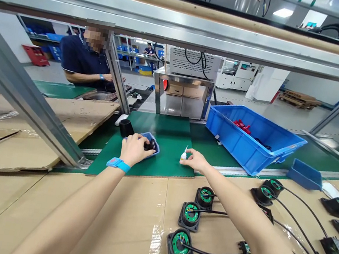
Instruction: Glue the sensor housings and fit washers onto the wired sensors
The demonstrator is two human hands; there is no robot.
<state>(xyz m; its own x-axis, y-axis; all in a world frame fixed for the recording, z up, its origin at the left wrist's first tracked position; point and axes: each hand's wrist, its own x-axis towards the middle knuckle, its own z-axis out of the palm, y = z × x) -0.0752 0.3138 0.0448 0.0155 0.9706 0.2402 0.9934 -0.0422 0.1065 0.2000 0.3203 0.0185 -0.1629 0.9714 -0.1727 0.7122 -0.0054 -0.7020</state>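
Note:
My left hand (135,149), with a blue band on its wrist, reaches over a small blue bin (158,148). Its fingers are curled onto a dark, rounded black part (152,145) in the bin; the hand hides much of the bin and what lies in it. Between the fingertips of my right hand (195,160) is a small white dropper bottle (183,155), held upright with its thin nozzle pointing up. Both hands are over a green mat (169,127). Just behind my left hand stands a black cup-shaped piece (126,128).
A large blue crate (232,144) with red and black parts stands at right, beside a smaller blue bin (305,175). Black round housings with green boards (180,245) and cables lie on the cardboard (126,224). A metal post (31,89) slants at left; a co-worker (84,59) is beyond.

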